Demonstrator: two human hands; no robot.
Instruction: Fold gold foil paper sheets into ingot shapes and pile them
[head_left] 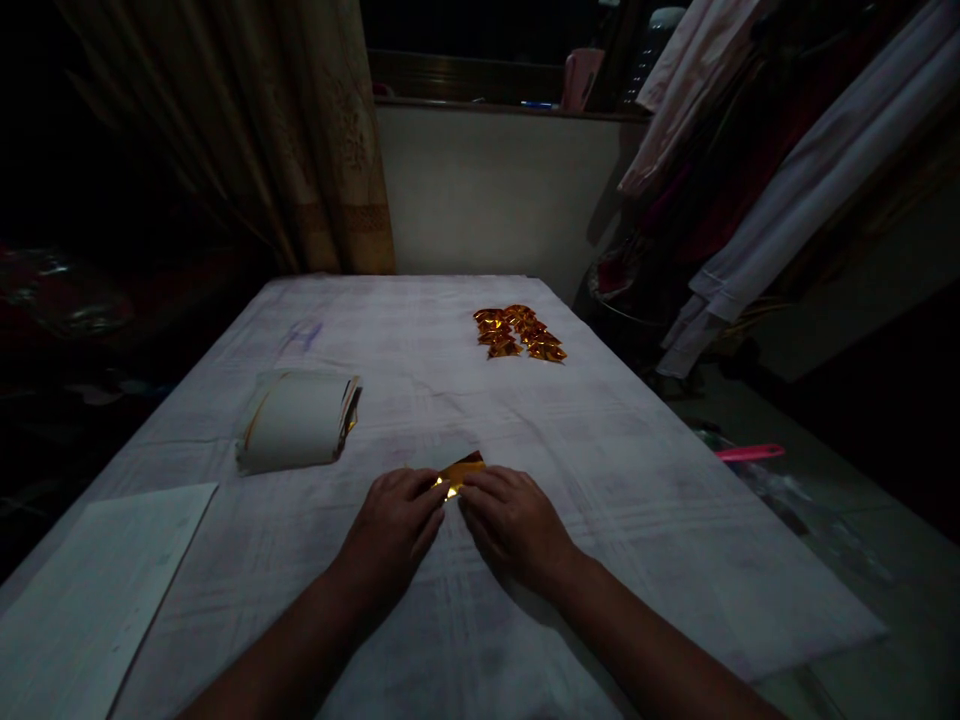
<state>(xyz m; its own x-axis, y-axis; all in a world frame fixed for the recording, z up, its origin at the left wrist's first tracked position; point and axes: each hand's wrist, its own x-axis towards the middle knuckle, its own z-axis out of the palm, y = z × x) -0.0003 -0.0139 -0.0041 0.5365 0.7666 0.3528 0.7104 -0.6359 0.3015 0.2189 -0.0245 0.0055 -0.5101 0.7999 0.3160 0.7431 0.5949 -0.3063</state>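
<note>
My left hand [396, 515] and right hand [519, 515] pinch the gold foil [468, 467], presumably steadying it; shiny pieces [529, 329] sit apart at one o'clock.

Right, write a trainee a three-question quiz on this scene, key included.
1. Multiple choice: what are the left hand and right hand both touching?
a) a curtain
b) a gold foil piece
c) a hanging garment

2. True or false: the cluster of folded foil pieces lies farther from the hands than the pale-covered stack.

3. Fill in: from the wearer's view, the flat white sheet lies at the near ____ part of the table.

Key: 1. b; 2. true; 3. left.
</note>
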